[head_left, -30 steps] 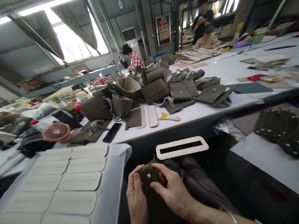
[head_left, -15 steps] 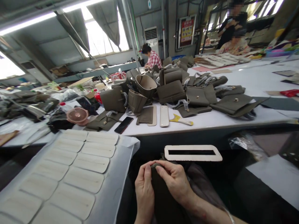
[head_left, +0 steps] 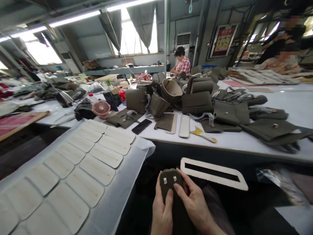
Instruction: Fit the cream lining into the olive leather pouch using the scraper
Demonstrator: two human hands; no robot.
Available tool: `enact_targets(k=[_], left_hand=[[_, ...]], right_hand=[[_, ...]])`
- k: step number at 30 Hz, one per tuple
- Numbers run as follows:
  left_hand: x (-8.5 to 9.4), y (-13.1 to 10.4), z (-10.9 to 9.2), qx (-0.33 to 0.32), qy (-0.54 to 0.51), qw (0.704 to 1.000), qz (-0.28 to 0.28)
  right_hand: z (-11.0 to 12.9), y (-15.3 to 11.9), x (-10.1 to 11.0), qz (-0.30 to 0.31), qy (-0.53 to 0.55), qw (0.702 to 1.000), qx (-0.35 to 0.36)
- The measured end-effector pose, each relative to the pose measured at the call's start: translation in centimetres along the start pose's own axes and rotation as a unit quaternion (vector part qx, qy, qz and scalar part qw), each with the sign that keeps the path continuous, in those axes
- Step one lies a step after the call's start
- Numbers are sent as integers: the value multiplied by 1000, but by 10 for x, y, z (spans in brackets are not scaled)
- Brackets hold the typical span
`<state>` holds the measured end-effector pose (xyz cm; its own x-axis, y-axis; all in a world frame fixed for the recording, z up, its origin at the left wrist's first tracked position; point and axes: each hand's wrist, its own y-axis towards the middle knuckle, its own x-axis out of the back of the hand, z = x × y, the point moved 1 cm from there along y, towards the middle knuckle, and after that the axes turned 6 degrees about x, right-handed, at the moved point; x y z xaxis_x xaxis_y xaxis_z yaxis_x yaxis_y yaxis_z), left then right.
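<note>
Both hands come up from the bottom of the view, wrists low, thumbs laid on the near face of a dark olive bag piece [head_left: 170, 187]. The left hand [head_left: 161, 207] grips its left side, the right hand [head_left: 197, 204] its right; each grip is closed on it. The piece sits just left of and below the white slotted frame [head_left: 214, 166]. Its rounded end, with two pale tabs [head_left: 174, 179], points away from the wearer toward the desk [head_left: 168, 138] beyond the frame; the long axis runs away, leaning slightly left. Most fingertips are hidden behind it, and its near end is dark and cut off.
</note>
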<state>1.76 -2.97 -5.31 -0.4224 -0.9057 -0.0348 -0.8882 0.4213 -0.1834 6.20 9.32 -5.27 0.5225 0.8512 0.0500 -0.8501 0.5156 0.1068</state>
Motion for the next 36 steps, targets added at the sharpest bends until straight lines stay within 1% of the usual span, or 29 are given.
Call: enact_targets(k=[2,4,8,10,12,15,17,20,22,24,25,27,28,30,31,33,36], left_hand=[[1,-1,2,-7,31,999,-12],[1,0,3,-15,57,998,-21],[-1,-1,5,-22,56,998,-23],[-1,-1,4,-14,29,999,-20],[2,-1,2,9,-20,1000,-16],[9,1,-1,58,-102,993,-7],[14,3,1,77,-132,988,-14],[19,1,13,78,-125,989,-34],[19,-5,27,66,-82,994,-28],[18,-16,43,54,-8,998,-21],[18,-22,50,49,34,998,-31],[18,-34,56,29,109,991,-75],[19,-39,55,17,136,985,-101],[21,-47,47,4,164,978,-130],[23,-50,42,6,166,977,-134],[27,-54,32,32,146,978,-148],[34,-59,24,70,114,968,-213]], right_hand=[[-7,-3,0,-1,-5,1000,-1],[-8,-4,0,-6,-8,1000,3],[0,-4,-1,0,5,1000,12],[4,-8,-1,6,-9,1000,17],[4,-17,0,18,-55,998,17],[-10,-40,4,64,-113,991,14],[-24,-58,9,116,-107,987,12],[-45,-81,18,191,-42,980,-21],[-54,-90,23,211,8,976,-49],[-57,-94,24,218,29,974,-57],[-57,-94,23,218,20,974,-59],[-54,-94,20,206,-29,976,-61],[-53,-93,18,197,-61,977,-60],[-53,-93,13,193,-114,974,-45],[-54,-93,11,203,-128,970,-28],[-61,-93,7,243,-135,961,2],[-75,-92,2,299,-124,946,25]])
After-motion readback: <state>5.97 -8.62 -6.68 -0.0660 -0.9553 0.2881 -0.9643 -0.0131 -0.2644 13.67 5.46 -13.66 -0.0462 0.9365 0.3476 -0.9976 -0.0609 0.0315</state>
